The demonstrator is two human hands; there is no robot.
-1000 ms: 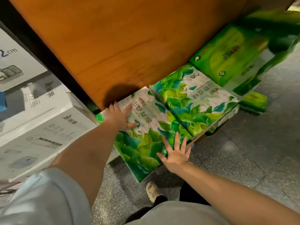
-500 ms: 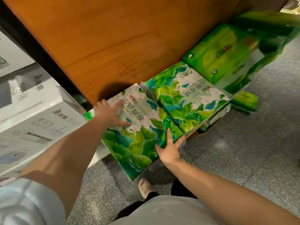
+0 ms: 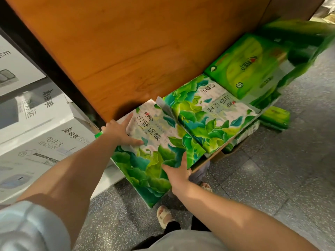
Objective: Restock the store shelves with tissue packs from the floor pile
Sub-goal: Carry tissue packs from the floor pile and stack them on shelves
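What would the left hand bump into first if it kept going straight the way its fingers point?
Probably the orange wooden panel just beyond the near tissue pack the left hand holds; depth is unclear.

The grey speckled floor [image 3: 272, 178] carries green tissue packs [image 3: 213, 115] piled beside white cartons [image 3: 36, 142].
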